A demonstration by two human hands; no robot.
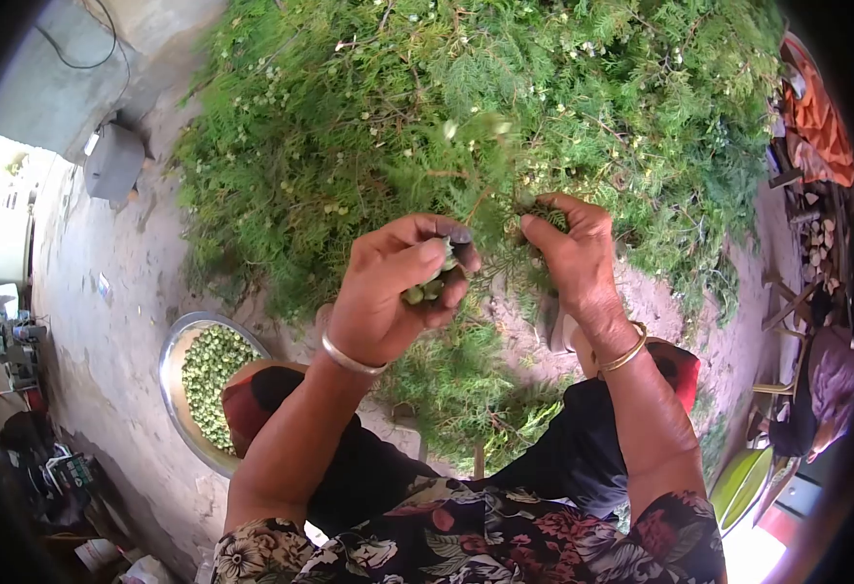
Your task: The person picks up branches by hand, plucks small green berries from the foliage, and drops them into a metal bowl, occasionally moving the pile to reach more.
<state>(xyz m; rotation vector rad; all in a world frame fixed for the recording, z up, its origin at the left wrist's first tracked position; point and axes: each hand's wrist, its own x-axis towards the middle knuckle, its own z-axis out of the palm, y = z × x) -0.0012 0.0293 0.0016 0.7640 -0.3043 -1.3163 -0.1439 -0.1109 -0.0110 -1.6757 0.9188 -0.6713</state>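
Observation:
My left hand [398, 282], with a silver bangle at its wrist, is curled around several small green cones [431, 290]. Between my two hands is a green sprig [495, 209], partly smeared by motion. The thumb and fingers of my right hand [578, 243] are pinched on that sprig. Just beyond both hands lies a big heap of feathery green branches [320, 165], dotted with pale cones. A metal basin [168, 375] full of picked green cones stands at the left, beside my knee.
Loose branches [446, 380] lie on the ground between my legs. Tools and boxes line the left wall, near a grey box [113, 163]. At the right are an orange cloth [816, 117], stacked wood, a green basin [741, 487] and part of another person [826, 389].

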